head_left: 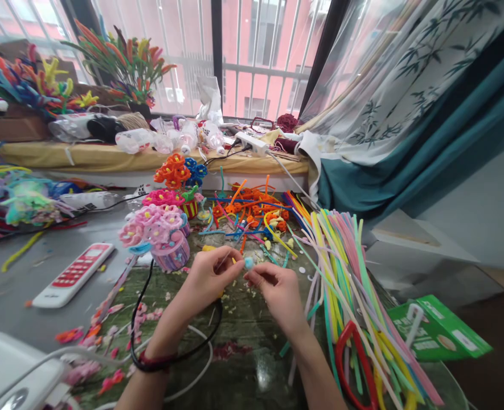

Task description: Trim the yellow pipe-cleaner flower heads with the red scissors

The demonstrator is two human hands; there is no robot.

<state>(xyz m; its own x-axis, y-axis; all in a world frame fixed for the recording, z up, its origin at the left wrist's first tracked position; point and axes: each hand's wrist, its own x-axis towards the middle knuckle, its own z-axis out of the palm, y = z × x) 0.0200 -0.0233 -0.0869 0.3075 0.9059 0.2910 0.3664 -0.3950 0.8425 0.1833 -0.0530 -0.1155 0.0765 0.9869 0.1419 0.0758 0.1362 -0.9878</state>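
Over the dark green table mat, my left hand (212, 274) is closed in a pinch, a small yellow tip (234, 261) showing at its fingers. What else it grips is hidden. My right hand (277, 287) pinches a small fuzzy light-blue piece of pipe cleaner (249, 262) between thumb and fingertips, close to the left fingertips. Just left of the hands stands a purple-striped pot (172, 253) of pink and lilac pipe-cleaner flowers (153, 225). A black cord (143, 310) loops around the left wrist.
Loose pipe cleaners (341, 267) and red-handled scissors (354, 364) lie at right, near a green box (442, 327). Orange pieces (255, 205) are heaped behind the hands. Leftward are a white remote (74, 275) and a white device (16, 370). Plastic bottles (136, 139) line the windowsill.
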